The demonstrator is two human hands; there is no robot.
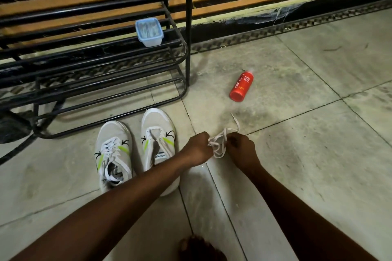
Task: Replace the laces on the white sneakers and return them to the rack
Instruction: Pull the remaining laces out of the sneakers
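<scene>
Lace (218, 146), white and flat, is bunched in loose loops between 2 hands just above the floor (297, 154), with 1 free end trailing away over the tiles toward the wall. The left hand (196, 148) is curled into a fist and grips the lace at its left side. The right hand (241, 149) is curled as well and pinches the loops from the right, so both hands grasp the same lace with only the loops between them.

Just left of the hands, 2 white sneakers with lime-green stripes stand side by side on the floor, toes pointing at the rack. The open sneaker (158, 133), nearer the hands, has its tongue bare, with lace showing only across the eyelets nearest the toe; the left forearm crosses over its heel. The laced sneaker (112, 148) beside it has lace through its eyelets.

Beyond the toes stands the rack (184, 48), black metal tube with several barred shelves. A small plastic container (149, 32) with a pale blue rim sits on a shelf near the rack's right end. Right of the rack, well apart from the hands, a red bottle (241, 86) lies on its side on the floor. A bare foot (197, 248) shows at the bottom edge.
</scene>
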